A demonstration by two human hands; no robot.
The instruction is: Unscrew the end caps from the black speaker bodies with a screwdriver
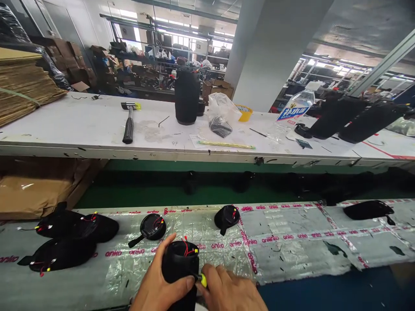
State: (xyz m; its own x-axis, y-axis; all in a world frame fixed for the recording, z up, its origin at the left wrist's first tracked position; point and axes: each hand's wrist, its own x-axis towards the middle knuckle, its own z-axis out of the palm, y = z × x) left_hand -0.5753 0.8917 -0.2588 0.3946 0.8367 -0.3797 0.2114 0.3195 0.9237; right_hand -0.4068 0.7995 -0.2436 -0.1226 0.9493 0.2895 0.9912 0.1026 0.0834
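My left hand [162, 276] is wrapped round a black cylindrical speaker housing [177, 264], which stands nearly upright near the bottom edge of the view. Thin red wires with a yellow connector [196, 250] poke out of its open top. My right hand [228, 288] is closed on a small tool with a yellow-green handle [203, 280]. The tool meets the housing's right side by my left thumb; its tip is hidden. Behind my hands, a short black housing with a strap [153, 226] and another similar one [227, 217] rest on the plastic-covered bench [129, 268].
Several black housings with wires [65, 255] lie at left, one [368, 210] at far right. Across the gap, the white shelf [90, 125] carries a mallet [129, 125], an upright black cylinder [187, 97], a plastic bag [222, 114], a bottle [296, 106] and stacked cardboard [26, 82].
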